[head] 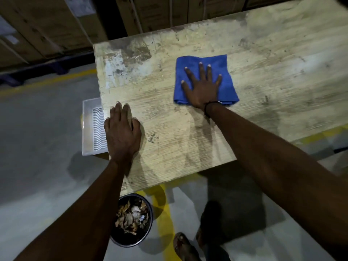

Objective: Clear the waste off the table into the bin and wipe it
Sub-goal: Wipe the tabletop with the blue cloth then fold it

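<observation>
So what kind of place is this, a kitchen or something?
Probably a warehouse or storeroom, not a kitchen. Big cardboard boxes are stacked behind the worn wooden table, and the grey concrete floor has yellow painted lines like work areas do.

One worktop (188,140) carries one blue cloth (228,85) and two hands: a left hand (122,132) and a right hand (202,87). One bin (149,228) stands on the floor (its scraps too jumbled to count). One pale plastic tray (88,129) sits beside the worktop. One sandalled foot (183,245) shows.
</observation>
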